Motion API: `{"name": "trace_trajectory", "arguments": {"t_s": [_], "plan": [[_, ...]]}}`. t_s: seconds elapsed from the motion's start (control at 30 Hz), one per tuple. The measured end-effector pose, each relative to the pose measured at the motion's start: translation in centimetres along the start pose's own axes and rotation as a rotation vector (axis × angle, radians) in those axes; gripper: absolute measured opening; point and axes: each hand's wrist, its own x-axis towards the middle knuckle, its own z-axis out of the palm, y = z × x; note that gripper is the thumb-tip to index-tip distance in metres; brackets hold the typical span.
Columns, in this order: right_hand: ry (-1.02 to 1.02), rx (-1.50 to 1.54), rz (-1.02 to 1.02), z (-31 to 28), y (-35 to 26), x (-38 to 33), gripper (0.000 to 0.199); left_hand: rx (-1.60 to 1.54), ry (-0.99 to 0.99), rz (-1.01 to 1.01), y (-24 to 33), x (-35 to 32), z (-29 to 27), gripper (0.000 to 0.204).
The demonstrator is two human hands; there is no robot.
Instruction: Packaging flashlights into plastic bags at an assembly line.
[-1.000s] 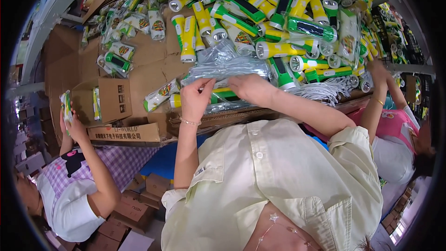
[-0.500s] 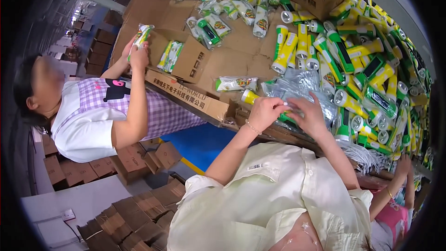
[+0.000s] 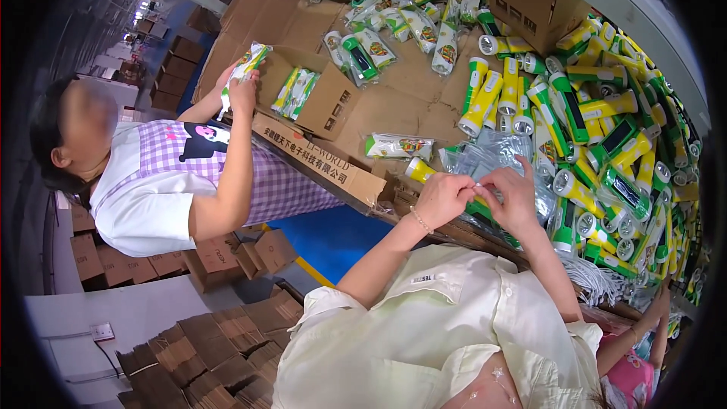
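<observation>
My left hand (image 3: pixel 445 201) and my right hand (image 3: pixel 512 195) meet fingertip to fingertip near the table's front edge. Both pinch a tiny white piece (image 3: pixel 476 186), too small to name. Under my hands lies a yellow and green flashlight (image 3: pixel 419 171), its middle hidden by my left hand. Just beyond my fingers is a pile of clear plastic bags (image 3: pixel 503 160). A bagged flashlight (image 3: pixel 399 146) rests to the left of them.
Loose flashlights (image 3: pixel 606 136) heap up on the right, beside a bundle of white cords (image 3: pixel 594 276). Bagged ones (image 3: pixel 420 26) lie at the back near a cardboard box (image 3: pixel 530 4). At left a co-worker (image 3: pixel 189 174) holds a bagged flashlight over an open carton (image 3: pixel 322 106).
My hands stay pinched together, and the right fingers have drawn closer to the left. The whole view has shifted slightly, moving the table things right and down. The co-worker's packet has tilted.
</observation>
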Motion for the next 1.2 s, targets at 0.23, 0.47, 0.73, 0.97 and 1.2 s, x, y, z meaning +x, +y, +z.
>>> {"name": "trace_trajectory", "arguments": {"t_s": [0.23,0.47,0.73,0.97,1.2], "plan": [[-0.014,-0.088,-0.028,-1.1,1.5,-0.6,0.01,-0.124,0.053,-0.094,-0.4,0.8,-0.7,0.006],[0.049,-0.233,0.212,-4.2,7.2,-5.4,0.008,-0.466,0.337,-0.155,-2.1,4.6,-8.9,0.005],[0.142,-0.164,0.209,-2.6,4.7,-4.4,0.014,-0.318,0.765,-0.047,-14.0,19.6,-23.2,0.006],[0.143,-0.298,0.377,2.1,6.0,-5.6,0.019,0.243,0.371,-0.036,-10.7,19.2,-11.2,0.021],[0.152,-0.319,0.277,1.9,6.2,-4.7,0.019,0.281,-0.339,0.398,-1.7,8.7,2.7,0.023]]}}
